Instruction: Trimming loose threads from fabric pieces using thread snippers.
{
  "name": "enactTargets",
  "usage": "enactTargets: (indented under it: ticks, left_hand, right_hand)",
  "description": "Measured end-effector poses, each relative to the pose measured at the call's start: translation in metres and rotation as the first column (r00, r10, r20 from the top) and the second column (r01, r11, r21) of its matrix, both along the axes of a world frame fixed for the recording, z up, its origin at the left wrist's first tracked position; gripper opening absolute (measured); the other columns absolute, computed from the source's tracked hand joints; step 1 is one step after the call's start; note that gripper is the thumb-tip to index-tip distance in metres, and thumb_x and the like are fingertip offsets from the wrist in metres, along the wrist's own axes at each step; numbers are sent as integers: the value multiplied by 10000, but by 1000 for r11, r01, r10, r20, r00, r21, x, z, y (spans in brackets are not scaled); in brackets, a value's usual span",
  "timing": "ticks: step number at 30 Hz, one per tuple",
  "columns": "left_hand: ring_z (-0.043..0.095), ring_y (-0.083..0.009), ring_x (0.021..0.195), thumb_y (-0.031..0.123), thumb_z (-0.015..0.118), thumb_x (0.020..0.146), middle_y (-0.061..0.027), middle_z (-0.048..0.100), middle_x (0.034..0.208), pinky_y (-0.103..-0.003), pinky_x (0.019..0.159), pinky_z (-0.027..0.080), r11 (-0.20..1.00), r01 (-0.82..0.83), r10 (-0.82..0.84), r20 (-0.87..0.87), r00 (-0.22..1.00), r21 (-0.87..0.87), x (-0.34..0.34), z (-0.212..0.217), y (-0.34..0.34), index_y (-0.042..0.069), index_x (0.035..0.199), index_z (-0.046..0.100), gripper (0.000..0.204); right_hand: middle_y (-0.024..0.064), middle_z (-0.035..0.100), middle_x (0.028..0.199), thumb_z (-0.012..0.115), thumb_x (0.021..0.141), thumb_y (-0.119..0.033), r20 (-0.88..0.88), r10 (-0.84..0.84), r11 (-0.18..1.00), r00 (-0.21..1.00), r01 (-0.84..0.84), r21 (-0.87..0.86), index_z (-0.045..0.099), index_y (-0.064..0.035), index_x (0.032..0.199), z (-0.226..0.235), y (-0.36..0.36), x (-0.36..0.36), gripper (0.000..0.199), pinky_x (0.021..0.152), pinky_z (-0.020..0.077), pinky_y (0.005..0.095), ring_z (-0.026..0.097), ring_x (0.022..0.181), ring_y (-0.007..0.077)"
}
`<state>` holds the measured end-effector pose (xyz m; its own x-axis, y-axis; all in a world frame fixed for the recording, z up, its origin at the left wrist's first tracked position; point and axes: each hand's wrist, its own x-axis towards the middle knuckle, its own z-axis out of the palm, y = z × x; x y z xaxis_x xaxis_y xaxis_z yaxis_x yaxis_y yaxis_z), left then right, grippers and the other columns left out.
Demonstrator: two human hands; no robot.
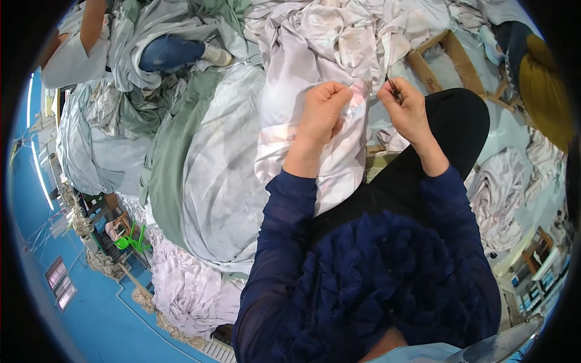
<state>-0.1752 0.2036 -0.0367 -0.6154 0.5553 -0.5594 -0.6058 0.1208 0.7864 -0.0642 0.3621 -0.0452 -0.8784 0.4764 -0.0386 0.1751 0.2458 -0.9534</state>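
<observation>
My left hand (pixel 321 115) is closed, thumb and forefinger pressed together, on a pale pink-and-white printed fabric (pixel 348 157) that hangs over my lap. What exactly lies between the fingertips is partly hidden by the hand. A short way to the right, my right hand (pixel 408 112) is closed round a small pair of dark thread snips (pixel 394 91), their points turned up and away from me. The two hands are apart at about the same height, with the fabric's right edge between them.
Large heaps of cloth surround me: a white-and-green pile (pixel 224 169) at left, a pinkish heap (pixel 339 30) ahead, more crumpled cloth (pixel 499 193) at right. An open cardboard box (pixel 457 60) stands at far right. Other people sit nearby; one's blue-clad leg (pixel 172 53) shows at far left.
</observation>
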Motion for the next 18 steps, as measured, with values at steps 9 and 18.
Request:
enactTargets:
  ticks: [9,18]
  left_hand:
    - [354,-13,349,142,674,894,55,534,588,-192,314,231,1000,-3,3,-16,1000,0,-1,3,2,41,855,632,116]
    - [374,-11,356,94,670,886,17,597,626,-199,306,233,998,-28,29,-7,1000,56,-3,-4,0,20,863,629,88]
  right_hand:
    - [6,561,810,690,850,-74,-45,178,982,983,-180,-47,642,-14,1038,1,-1,4,203,629,411,219,492,700,65]
    - [74,580,789,739,807,-103,-97,258,940,961,-227,254,654,-21,1098,-3,1,16,314,569,426,253,545,632,148]
